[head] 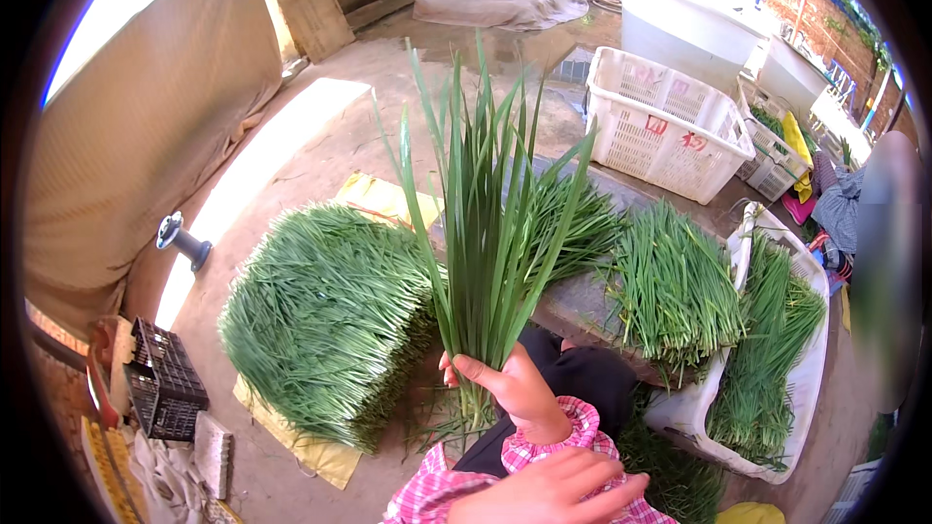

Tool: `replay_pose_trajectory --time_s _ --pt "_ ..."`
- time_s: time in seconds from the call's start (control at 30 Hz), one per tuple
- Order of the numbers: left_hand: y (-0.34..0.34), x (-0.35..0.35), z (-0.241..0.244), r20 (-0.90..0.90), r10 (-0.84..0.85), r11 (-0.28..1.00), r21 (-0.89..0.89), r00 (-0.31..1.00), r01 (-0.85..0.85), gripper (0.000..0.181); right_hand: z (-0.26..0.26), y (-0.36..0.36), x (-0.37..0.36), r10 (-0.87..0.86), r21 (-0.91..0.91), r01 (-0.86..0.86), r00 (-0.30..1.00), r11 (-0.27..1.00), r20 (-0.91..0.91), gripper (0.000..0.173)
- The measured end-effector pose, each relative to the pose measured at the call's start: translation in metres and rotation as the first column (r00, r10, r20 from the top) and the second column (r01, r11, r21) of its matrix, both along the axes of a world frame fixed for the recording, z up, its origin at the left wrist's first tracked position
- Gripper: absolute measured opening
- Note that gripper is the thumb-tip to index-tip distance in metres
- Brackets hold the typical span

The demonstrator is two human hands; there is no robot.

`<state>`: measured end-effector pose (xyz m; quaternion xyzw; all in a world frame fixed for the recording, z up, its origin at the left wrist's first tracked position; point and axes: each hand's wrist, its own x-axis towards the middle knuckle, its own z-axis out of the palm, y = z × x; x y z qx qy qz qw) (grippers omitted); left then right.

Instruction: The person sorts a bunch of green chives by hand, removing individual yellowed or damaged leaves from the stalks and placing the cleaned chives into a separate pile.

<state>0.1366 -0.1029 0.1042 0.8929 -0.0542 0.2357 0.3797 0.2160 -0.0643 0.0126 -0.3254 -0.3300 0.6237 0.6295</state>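
My right hand [510, 386] is closed round the pale lower stems of an upright bunch of garlic chives [480, 255], whose long flat leaves fan out above it. At the bottom, my left hand [557, 484] lies across the checked pink sleeve [568, 422] of the right arm, fingers spread and pointing right; what they touch underneath is partly hidden. Left of the bunch, a large stacked heap of chives [320, 306] rests on yellow sheeting [328, 455]. Behind and right of the bunch, more chives [571, 222] and a neat pile [677, 280] lie on a low board [582, 306].
At right, a white plastic tub [808, 407] holds chives. Farther back stand a white slotted crate [666, 138] and a smaller crate [772, 160]. A person's checked sleeve [841, 207] shows at the right edge. A black crate [164, 378] and a metal post [186, 244] stand left.
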Motion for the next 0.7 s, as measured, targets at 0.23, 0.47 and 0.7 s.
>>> replay_pose_trajectory --time_s 0.23,0.47,0.7 --pt "0.055 -0.039 -0.055 0.077 0.965 0.215 -0.785 0.252 -0.581 0.048 -0.002 0.0 0.002 0.088 0.02 -0.09 0.993 0.996 0.079 0.018" --pt "0.061 -0.059 -0.083 -0.079 0.653 0.325 -0.869 0.753 -0.373 0.04 -0.001 0.003 -0.013 0.255 0.097 -0.262 0.964 0.96 0.08 0.035" --pt "0.049 -0.07 -0.07 -0.205 0.698 0.169 -0.884 0.686 -0.436 0.032 -0.006 -0.002 -0.015 0.455 0.009 -0.461 0.878 0.887 0.145 0.041"
